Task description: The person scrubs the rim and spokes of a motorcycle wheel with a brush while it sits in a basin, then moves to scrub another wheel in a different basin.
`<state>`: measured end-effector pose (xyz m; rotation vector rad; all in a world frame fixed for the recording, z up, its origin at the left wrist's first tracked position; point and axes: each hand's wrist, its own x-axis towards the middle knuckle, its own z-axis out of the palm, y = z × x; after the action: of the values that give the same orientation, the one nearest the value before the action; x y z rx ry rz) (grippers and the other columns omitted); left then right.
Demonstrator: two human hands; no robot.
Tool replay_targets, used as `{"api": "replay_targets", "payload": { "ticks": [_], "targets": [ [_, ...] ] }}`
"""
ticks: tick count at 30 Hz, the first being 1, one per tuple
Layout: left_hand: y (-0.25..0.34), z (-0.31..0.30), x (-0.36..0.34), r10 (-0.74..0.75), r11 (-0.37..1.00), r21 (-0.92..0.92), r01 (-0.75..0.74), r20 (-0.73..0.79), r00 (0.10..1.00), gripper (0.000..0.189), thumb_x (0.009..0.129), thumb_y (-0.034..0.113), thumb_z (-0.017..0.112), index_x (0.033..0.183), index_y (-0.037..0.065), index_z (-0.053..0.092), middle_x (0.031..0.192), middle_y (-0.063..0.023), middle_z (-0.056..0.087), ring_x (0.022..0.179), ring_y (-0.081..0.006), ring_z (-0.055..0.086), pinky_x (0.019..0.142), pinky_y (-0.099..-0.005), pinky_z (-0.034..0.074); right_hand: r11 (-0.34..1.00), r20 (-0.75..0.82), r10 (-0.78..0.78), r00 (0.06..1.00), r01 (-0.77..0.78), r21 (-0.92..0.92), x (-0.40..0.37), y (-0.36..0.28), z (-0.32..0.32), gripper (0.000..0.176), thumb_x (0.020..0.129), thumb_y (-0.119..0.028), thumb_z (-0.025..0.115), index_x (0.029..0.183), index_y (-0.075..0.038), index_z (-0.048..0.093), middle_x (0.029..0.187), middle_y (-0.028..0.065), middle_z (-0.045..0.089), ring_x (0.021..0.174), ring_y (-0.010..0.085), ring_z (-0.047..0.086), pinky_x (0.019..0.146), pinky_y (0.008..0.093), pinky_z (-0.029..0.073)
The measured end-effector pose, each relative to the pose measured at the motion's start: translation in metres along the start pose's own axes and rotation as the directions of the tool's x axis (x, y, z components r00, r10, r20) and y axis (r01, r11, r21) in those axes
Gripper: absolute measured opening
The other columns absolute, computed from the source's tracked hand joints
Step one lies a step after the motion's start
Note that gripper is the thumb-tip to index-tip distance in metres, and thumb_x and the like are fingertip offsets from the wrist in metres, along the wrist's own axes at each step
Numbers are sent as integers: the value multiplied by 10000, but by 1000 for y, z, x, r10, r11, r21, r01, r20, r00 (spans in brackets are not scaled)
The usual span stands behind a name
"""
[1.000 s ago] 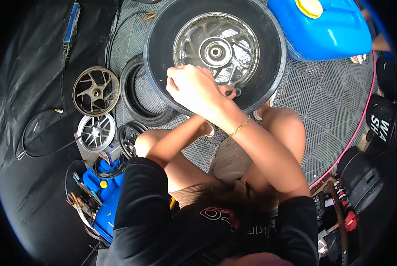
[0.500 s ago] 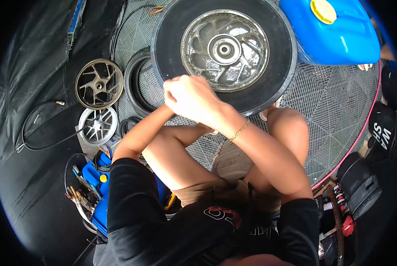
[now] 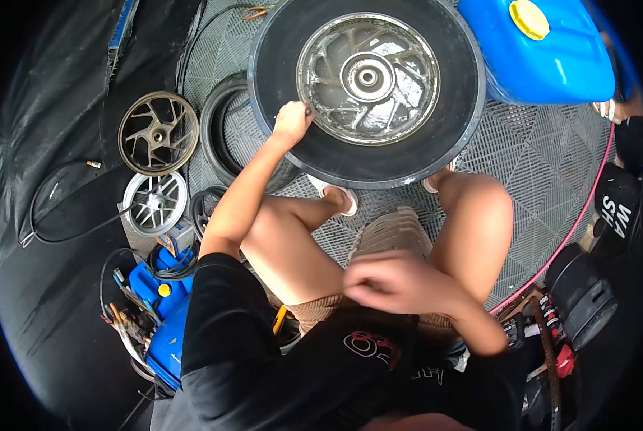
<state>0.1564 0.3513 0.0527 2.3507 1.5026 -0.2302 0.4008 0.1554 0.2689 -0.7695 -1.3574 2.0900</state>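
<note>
A metal wheel (image 3: 368,79) with curved spokes lies within a wide black round basin (image 3: 379,161), and wet, shiny patches show between the spokes. At the basin's left inner side is my left hand (image 3: 293,122), its fingers closed around a small dark object too hidden to name, near the wheel's rim. My right hand (image 3: 393,282) is held over my lap, away from the wheel. It is blurred by motion, its fingers curled, and whatever it may hold cannot be made out.
A bronze wheel (image 3: 158,133), a silver wheel (image 3: 156,204) and a black tyre (image 3: 214,136) lie left. A blue jug (image 3: 544,57) stands upper right. Blue containers (image 3: 167,337) with tools sit lower left, a pink hose (image 3: 573,233) runs right. Another person's hand (image 3: 612,111) shows upper right.
My hands were together over the basin's lower left edge and are now apart. The right hand has come down and back to my lap; the left remains at the basin.
</note>
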Motion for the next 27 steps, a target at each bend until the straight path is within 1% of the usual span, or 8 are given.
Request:
{"api": "replay_targets", "payload": {
  "ticks": [2,3,4,6,7,8,21,27],
  "targets": [
    [3,-13,4,0,1000,-11,0,-14,1000,204,741,191,567,777,2,634,692,-225,575,692,-348,582,671,-400,473,901,-606,-161,779,366,231,-64,22,-1,88,773,-69,516,711,-10,498,653,26,483,563,106,453,503,248,388],
    [5,-19,7,-17,1000,-23,17,-21,1000,205,740,192,569,771,0,635,692,-224,576,691,-348,583,670,-399,475,764,-815,81,574,489,421,-102,21,0,142,800,-137,508,678,-71,477,627,-2,439,536,85,391,490,232,353],
    [4,-23,11,-34,999,-33,33,-28,999,207,738,194,570,764,-1,635,692,-224,578,689,-348,585,669,-398,476,474,-856,125,502,728,496,-150,41,0,175,811,-197,502,678,-90,467,634,-9,436,534,78,365,479,216,335],
    [-1,-30,18,-84,990,-114,77,-61,995,208,734,201,572,772,9,642,706,-210,590,707,-336,593,676,-399,471,524,-825,562,61,745,413,-207,71,32,185,805,-219,514,679,-98,450,608,-18,421,522,80,368,474,202,331],
    [-6,-29,22,-116,988,-107,107,-82,990,209,731,203,571,776,12,642,709,-210,591,711,-335,593,676,-399,469,632,-755,655,31,525,570,-253,112,64,194,823,-246,496,697,-103,459,599,-18,410,514,73,360,464,194,322],
    [-10,-29,27,-140,986,-106,128,-106,984,210,729,205,571,780,14,642,712,-209,591,715,-335,593,676,-398,467,747,-725,615,309,66,662,-295,145,101,209,848,-277,460,728,-108,490,615,-22,424,525,71,369,465,198,333],
    [2,-8,48,-38,972,-234,-3,-167,985,330,764,278,564,894,-24,541,911,-210,554,870,-359,518,766,-419,416,608,-664,730,160,291,739,-249,115,137,295,883,-350,385,891,-81,505,724,-15,457,634,76,402,536,206,340],
    [-10,71,65,35,995,-97,-30,58,998,213,713,193,604,797,-1,584,866,-202,555,839,-356,530,752,-415,435,564,-655,737,167,383,732,-255,119,142,313,885,-358,378,924,-70,495,764,-5,465,677,87,412,573,212,346]
  ]
}}
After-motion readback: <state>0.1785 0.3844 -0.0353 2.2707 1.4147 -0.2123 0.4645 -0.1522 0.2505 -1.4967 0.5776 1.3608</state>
